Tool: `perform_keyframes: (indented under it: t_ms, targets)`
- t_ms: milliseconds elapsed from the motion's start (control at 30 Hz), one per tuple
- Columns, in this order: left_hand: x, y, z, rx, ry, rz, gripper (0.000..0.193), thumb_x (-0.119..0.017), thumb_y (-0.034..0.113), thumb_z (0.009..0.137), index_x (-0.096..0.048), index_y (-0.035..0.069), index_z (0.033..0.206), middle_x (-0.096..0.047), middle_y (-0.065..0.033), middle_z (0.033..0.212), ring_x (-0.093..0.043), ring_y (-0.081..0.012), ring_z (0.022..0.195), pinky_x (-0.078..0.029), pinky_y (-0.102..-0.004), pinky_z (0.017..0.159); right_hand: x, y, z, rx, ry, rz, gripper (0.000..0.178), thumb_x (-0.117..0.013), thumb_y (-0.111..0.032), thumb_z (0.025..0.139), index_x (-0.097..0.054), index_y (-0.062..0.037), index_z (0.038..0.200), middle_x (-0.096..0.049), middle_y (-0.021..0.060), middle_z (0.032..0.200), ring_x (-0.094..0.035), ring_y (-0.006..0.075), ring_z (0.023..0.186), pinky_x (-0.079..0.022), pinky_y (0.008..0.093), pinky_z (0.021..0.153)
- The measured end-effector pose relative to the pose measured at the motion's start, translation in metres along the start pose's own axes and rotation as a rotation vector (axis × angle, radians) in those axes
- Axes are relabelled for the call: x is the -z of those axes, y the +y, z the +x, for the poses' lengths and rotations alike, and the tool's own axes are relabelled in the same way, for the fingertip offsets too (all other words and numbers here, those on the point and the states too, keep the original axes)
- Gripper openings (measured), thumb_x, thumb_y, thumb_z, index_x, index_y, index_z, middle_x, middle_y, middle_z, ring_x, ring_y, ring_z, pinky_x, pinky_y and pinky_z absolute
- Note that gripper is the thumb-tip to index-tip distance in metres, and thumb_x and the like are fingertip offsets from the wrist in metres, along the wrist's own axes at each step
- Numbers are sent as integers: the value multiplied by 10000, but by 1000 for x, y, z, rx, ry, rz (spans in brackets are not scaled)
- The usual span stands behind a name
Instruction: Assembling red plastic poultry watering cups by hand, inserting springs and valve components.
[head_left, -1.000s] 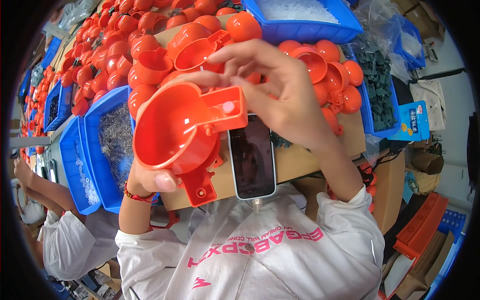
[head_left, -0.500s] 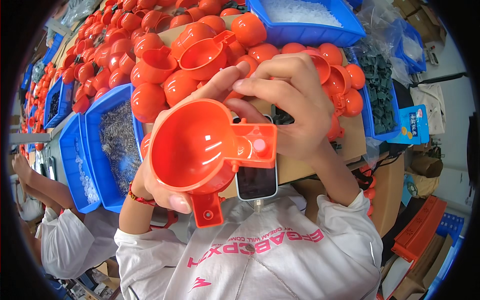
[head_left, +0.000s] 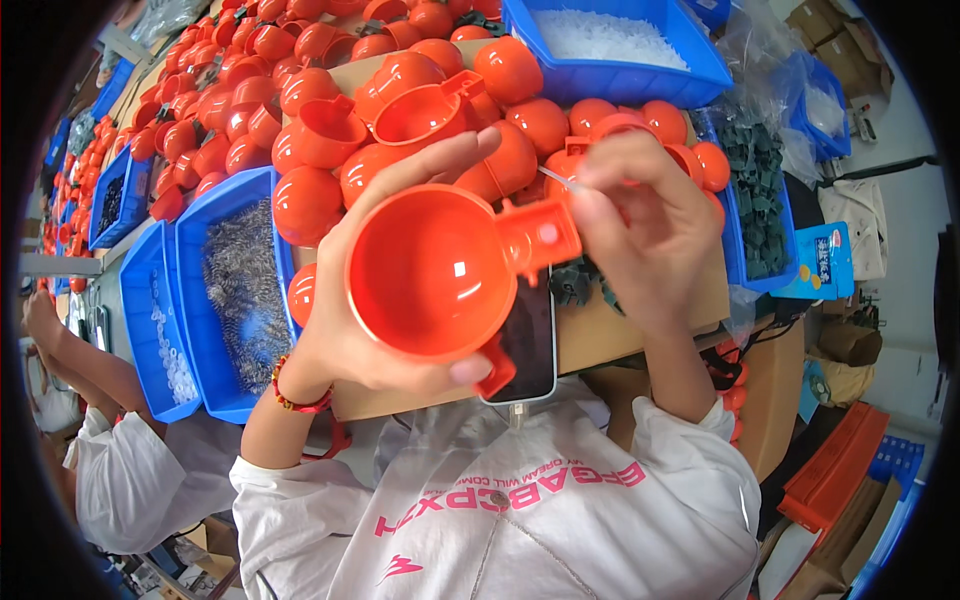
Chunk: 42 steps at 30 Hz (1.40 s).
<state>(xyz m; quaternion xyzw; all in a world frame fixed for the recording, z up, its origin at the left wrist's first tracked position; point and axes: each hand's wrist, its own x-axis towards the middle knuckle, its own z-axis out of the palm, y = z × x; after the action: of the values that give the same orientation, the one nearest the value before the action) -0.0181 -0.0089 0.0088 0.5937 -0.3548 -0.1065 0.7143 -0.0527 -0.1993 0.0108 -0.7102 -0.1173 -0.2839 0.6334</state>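
Red cup [head_left: 430,280] shifted rightward, left hand [head_left: 325,310] gripping, shirt lettering [head_left: 535,483]

Lettering stands on two items. On the white shirt [head_left: 640,540], lower centre of the frame, a large line of pink capitals [head_left: 510,498] runs upside down across the chest along a bent path; a smaller pink line [head_left: 500,474] lies just above it in the frame. An angular pink mark [head_left: 400,567] sits below the large line's left end. On the blue pouch [head_left: 843,265], right of the frame, pale characters show on a dark panel [head_left: 827,254], too small to read with certainty.
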Motion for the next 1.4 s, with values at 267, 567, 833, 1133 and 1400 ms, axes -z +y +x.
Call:
perform_keyframes:
  t_ms: [267,567,833,1133,1400]
  targets:
    - [7,-10,0,-515,108,541,762,-831,121,503,-426,-3,1137,-537,-157,1066,-575,-243,956,-488,-338,775,16,-21,-44,-159,-381,-32,95,-631,27,619,-579,-21,681,-563,45,690,-530,146,647,-416,259,614]
    - [13,-13,2,-586,-40,465,892,-857,129,517,-278,46,1190,-479,-246,1101,-577,-291,938,-518,-347,734,4,-23,-39,-99,-322,-190,117,-663,-2,630,-566,-28,691,-549,28,658,-497,147,614,-402,254,541]
    - [12,-15,0,-581,-63,445,896,-853,126,526,-249,59,1184,-457,-264,1116,-576,-297,931,-519,-346,733,1,-21,-37,-71,-333,-277,136,-671,-19,629,-552,-34,692,-548,42,662,-501,181,612,-410,278,545]
    - [13,-18,1,-604,-66,390,884,-851,140,528,-262,51,1181,-461,-260,1108,-569,-298,940,-515,-359,739,-1,-25,-35,-43,-377,-360,149,-675,-31,618,-547,-33,695,-543,47,667,-516,206,632,-424,301,569]
    - [7,-15,0,-546,-27,420,892,-812,80,510,-234,56,1189,-472,-232,1082,-554,-266,939,-499,-344,742,-5,-25,-33,-62,-381,-383,138,-668,-42,625,-551,-38,697,-552,53,682,-527,206,637,-441,298,581]
